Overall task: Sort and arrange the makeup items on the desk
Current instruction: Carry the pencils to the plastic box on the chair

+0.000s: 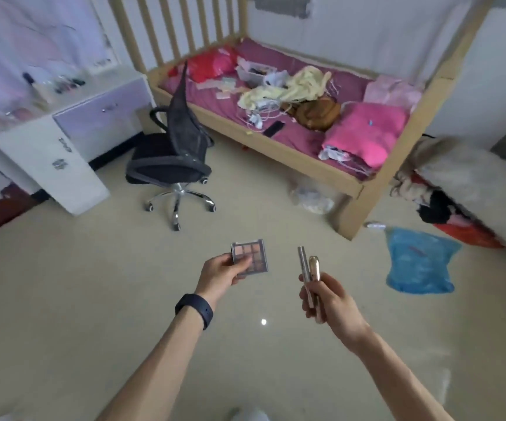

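Observation:
My left hand (220,273) pinches a small square eyeshadow palette (253,253) with brown and pink pans, held out over the floor. My right hand (326,296) grips two slim makeup tubes (309,268), one silver and one gold, standing upright side by side. A dark band sits on my left wrist. The white desk (100,117) stands at the far left, with several small bottles and makeup items (63,83) blurred on its top.
A black office chair (173,159) stands between me and the desk. A wooden bed (291,123) strewn with clothes and bags fills the back right. A blue plastic bag (418,259) lies on the floor at right, bedding beyond it.

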Tool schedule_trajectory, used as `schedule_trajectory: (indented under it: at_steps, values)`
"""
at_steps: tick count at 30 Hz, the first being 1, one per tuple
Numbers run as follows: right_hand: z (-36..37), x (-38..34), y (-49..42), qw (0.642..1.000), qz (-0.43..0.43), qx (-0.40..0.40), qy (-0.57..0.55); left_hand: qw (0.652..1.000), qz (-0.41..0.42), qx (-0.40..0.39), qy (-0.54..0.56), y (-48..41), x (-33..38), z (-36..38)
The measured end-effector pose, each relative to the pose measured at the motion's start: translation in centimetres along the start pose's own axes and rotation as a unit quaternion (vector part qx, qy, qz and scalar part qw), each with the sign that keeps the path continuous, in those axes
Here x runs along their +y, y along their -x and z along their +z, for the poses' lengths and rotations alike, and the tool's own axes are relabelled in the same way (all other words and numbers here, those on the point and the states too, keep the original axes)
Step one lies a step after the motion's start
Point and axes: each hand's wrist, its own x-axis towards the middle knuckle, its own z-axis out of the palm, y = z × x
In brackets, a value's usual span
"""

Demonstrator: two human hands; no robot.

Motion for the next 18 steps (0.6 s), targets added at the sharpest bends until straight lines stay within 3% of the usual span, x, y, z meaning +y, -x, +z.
schedule_trajectory:
  at_steps: [3, 11, 18]
  values:
    - [8.7, -3.8, -5.2, 0.995, 0.001, -0.100, 0.003, 0.996, 0.006, 0.074, 0.045, -1.6, 1.1, -9.2]
    - [27.1, -10.2, -19.8, 0.965, 0.012, -0.263, 0.012, 0.968, -0.018, 0.226, 0.111, -7.3, 2.0, -27.1]
    - [41.3, -15.2, -32.7, 0.942, 0.025, -0.323, 0.088, 0.928, -0.028, 0.350, 0.125, -13.6, 5.0, -40.4]
